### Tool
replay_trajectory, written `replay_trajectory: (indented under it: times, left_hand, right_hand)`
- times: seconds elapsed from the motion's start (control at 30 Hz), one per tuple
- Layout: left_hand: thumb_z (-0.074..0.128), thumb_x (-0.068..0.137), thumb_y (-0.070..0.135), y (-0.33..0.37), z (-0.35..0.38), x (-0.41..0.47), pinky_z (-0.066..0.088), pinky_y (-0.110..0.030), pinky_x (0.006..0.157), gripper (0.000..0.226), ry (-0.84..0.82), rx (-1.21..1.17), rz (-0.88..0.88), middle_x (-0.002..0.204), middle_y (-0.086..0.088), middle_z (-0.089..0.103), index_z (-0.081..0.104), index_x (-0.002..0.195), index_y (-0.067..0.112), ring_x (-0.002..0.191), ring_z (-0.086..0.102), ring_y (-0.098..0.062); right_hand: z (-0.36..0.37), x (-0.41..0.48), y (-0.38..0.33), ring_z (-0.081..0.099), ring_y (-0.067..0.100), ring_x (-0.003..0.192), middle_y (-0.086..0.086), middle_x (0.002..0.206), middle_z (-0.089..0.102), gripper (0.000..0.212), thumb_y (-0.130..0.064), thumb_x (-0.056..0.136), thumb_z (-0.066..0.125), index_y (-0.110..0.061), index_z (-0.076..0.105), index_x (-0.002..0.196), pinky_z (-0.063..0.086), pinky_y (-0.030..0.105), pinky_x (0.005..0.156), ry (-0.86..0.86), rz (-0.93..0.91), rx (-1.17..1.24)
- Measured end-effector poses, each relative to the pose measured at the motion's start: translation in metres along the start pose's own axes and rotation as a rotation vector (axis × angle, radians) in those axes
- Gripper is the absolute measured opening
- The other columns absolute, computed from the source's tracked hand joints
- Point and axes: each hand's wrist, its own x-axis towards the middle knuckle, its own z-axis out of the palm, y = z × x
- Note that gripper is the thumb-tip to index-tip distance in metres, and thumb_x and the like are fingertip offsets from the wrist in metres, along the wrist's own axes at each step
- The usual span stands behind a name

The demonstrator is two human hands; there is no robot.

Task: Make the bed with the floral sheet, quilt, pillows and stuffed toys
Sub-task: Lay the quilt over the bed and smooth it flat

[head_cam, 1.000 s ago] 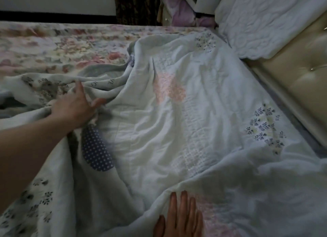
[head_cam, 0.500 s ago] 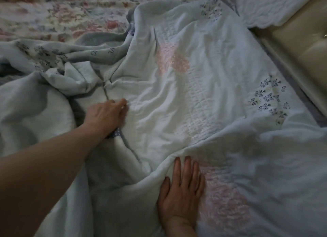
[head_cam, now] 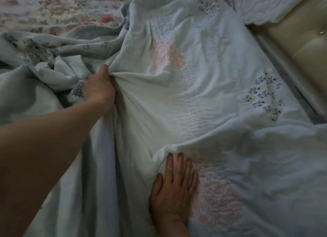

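Bunching a fold of the pale quilt [head_cam: 203,88] at centre left of the frame, the left hand [head_cam: 98,91] has its fingers curled tight into the cloth, thumb up. The right hand [head_cam: 174,189] lies flat on the quilt at lower centre, fingers pressed together, their tips tucked under a raised ridge of fabric. The floral sheet [head_cam: 58,13] shows uncovered along the upper left. A cream padded headboard [head_cam: 300,41] fills the upper right, with a white pillow [head_cam: 261,4] above it.

The quilt [head_cam: 203,88] is soft matt cloth, stitched and crinkled; the floral sheet [head_cam: 58,11] is matt printed fabric; the headboard [head_cam: 300,40] is smooth, glossy tufted leather-like padding.
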Motion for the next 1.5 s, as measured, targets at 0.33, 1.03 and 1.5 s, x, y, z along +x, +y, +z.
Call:
replay_trajectory:
  times: [0.33,1.03,1.5]
  left_hand:
    - [0.016,0.096,0.058,0.006,0.062,-0.164,-0.008,-0.057,0.117,0.071,-0.154,0.138,0.434,0.163,-0.008,0.003,0.007,0.156,0.021,0.149,-0.002,-0.033]
    - [0.013,0.080,0.084,-0.142,-0.010,-0.364,-0.004,-0.056,0.117,0.088,-0.431,0.258,-0.044,0.160,0.002,-0.023,-0.021,0.149,0.040,0.146,-0.012,-0.040]
    - [0.015,0.099,0.048,0.088,0.034,-0.405,0.007,-0.038,0.120,0.064,-0.299,0.034,0.527,0.163,-0.006,0.005,0.008,0.156,0.018,0.150,0.001,-0.026]
  right_hand:
    - [-0.005,-0.001,0.000,0.029,0.035,0.143,0.011,0.155,0.034,0.062,-0.039,0.087,0.042,-0.018,0.046,0.145,0.020,0.058,0.114,-0.117,0.025,-0.010]
    - [-0.062,-0.051,0.073,-0.018,0.028,0.148,-0.013,0.162,-0.013,0.065,-0.069,0.094,0.017,-0.047,0.000,0.152,-0.013,0.059,0.114,-0.497,-0.273,-0.093]
    - [-0.170,0.022,0.228,0.007,0.026,0.150,0.001,0.164,-0.008,0.057,-0.023,0.106,0.028,-0.029,0.000,0.156,0.025,0.038,0.117,-0.388,-0.257,-0.105]
